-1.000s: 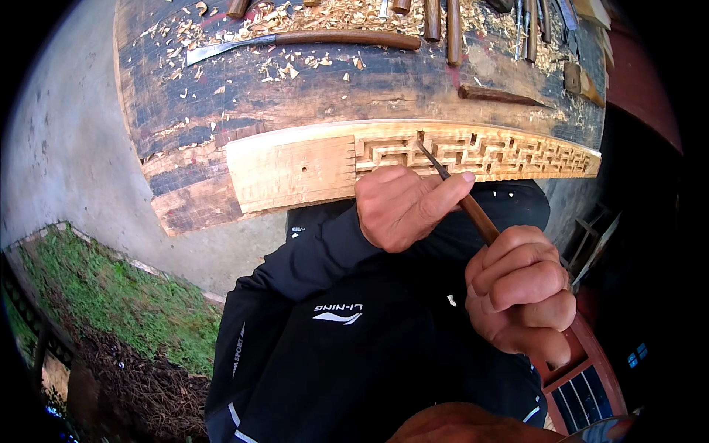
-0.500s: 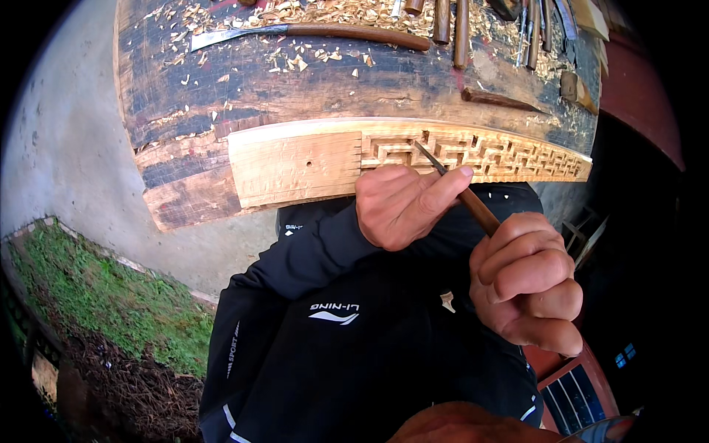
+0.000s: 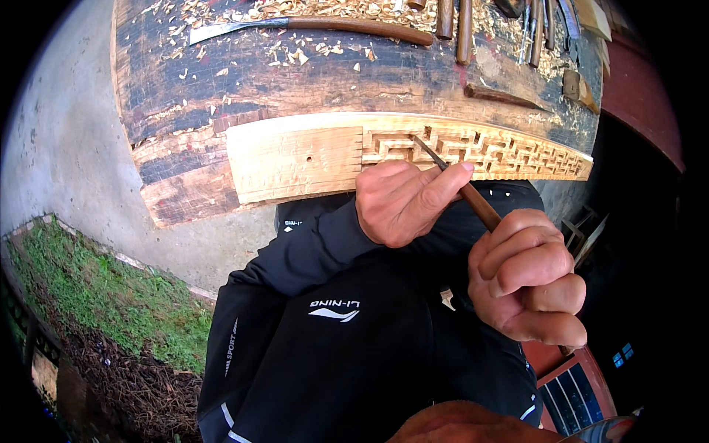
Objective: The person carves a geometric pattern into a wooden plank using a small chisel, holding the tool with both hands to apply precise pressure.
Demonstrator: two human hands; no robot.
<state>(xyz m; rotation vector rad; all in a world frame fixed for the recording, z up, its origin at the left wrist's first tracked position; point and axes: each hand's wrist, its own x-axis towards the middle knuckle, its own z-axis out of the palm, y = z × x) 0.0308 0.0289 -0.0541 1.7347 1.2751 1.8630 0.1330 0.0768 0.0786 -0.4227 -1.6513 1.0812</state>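
Head view: well left of the carved board (image 3: 391, 142), tufted green grass (image 3: 111, 288) borders smooth grey concrete (image 3: 74, 125). Beneath and beyond the board spreads a scarred wooden workbench (image 3: 258, 92), dark-stained and strewn with pale, curled shavings (image 3: 340, 7). Beyond the board lies a long chisel (image 3: 317, 23), flat steel blade, rounded brown handle. On the board's near side, black clothing (image 3: 369, 347) bears white lettering and a curved white mark. The board, pale wood, plain at its left end, then cut with angular fretwork, lies along the bench's near edge. There the left hand (image 3: 406, 203) clamps a slim carving chisel (image 3: 480, 205), thumb over the shaft, tip at the fretwork. Beyond the board's right half lies a tapered wooden stick (image 3: 506, 97); nearer than the board, the right hand (image 3: 528, 280) wraps tightly round the carving chisel's wooden handle.
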